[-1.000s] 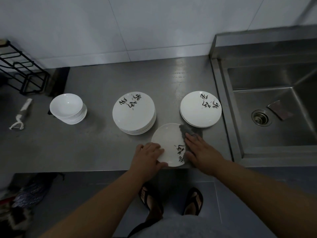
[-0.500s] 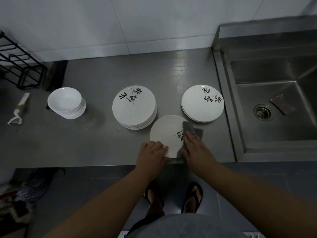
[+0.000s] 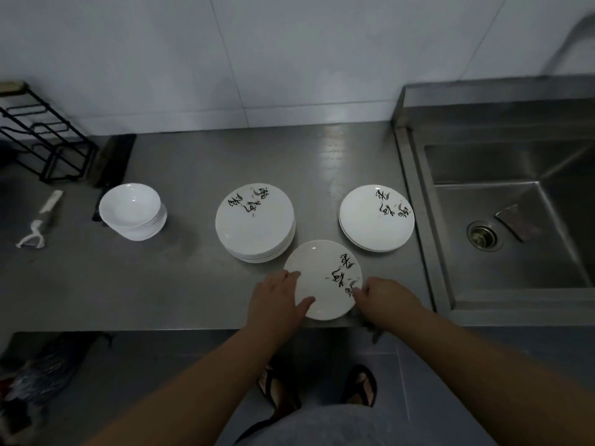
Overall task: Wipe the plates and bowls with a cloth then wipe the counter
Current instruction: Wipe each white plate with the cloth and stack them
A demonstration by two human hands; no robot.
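Two forearms reach in over the steel counter (image 3: pixel 180 284) and converge on a single plate (image 3: pixel 322 272), which lies flat at the counter's front edge just in front of the taller plate stack (image 3: pixel 254 220). The left hand (image 3: pixel 277 300) grips the plate's left rim, thumb laid across its face. The right hand (image 3: pixel 383 299) sits at the right rim, fingers curled down on the dark cloth (image 3: pixel 374 331), which is mostly hidden beneath the wrist.
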